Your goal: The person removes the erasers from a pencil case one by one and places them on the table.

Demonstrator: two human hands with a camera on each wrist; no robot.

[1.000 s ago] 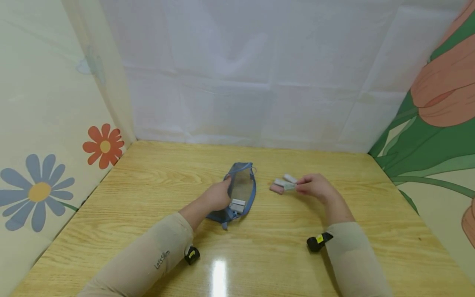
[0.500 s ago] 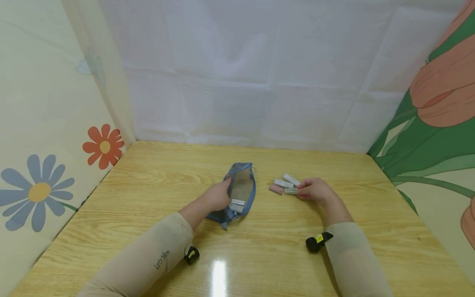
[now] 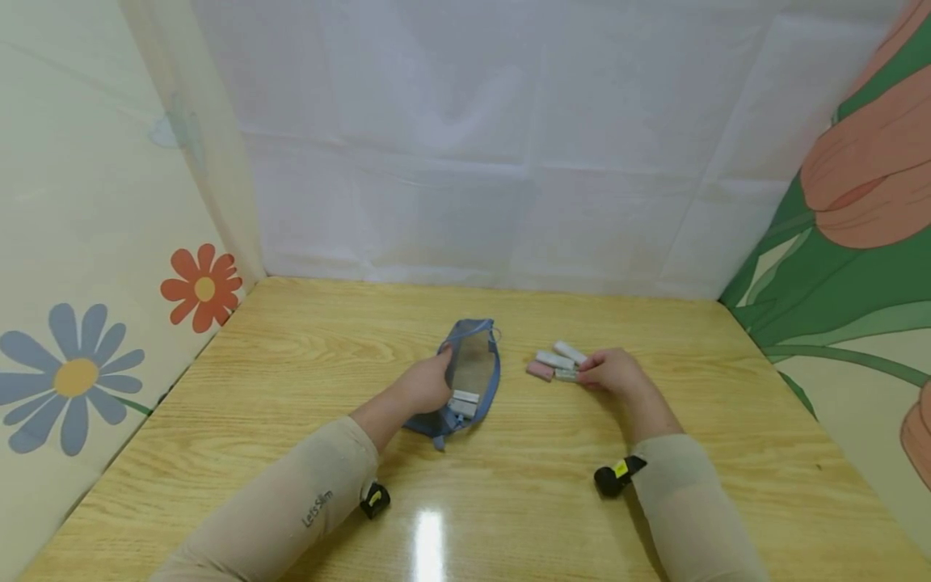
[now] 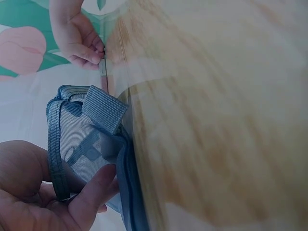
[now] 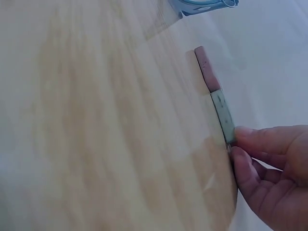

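Note:
My left hand (image 3: 427, 385) grips the near side of a blue mesh zip pouch (image 3: 474, 362), which lies with its mouth spread wide. Inside the pouch are small whitish blocks (image 3: 465, 402), too small to identify. At the pouch's right, my right hand (image 3: 618, 375) pinches the end of a pale green eraser (image 5: 222, 115) between thumb and finger, down at the tabletop. A pink eraser (image 5: 207, 70) lies end to end with it. Behind these, two white eraser-like blocks (image 3: 555, 360) rest close together, the farther one partly beside my fingertips.
The wood-grain table (image 3: 509, 501) ends at a white cloth backdrop (image 3: 465, 202). Flower-printed panels (image 3: 80, 376) stand along both sides. Each forearm carries a black camera (image 3: 614, 478) near the table surface.
My right hand has lowered the green eraser from above the white blocks to the tabletop in front of them, beside the pink one. My left hand and the pouch have stayed still.

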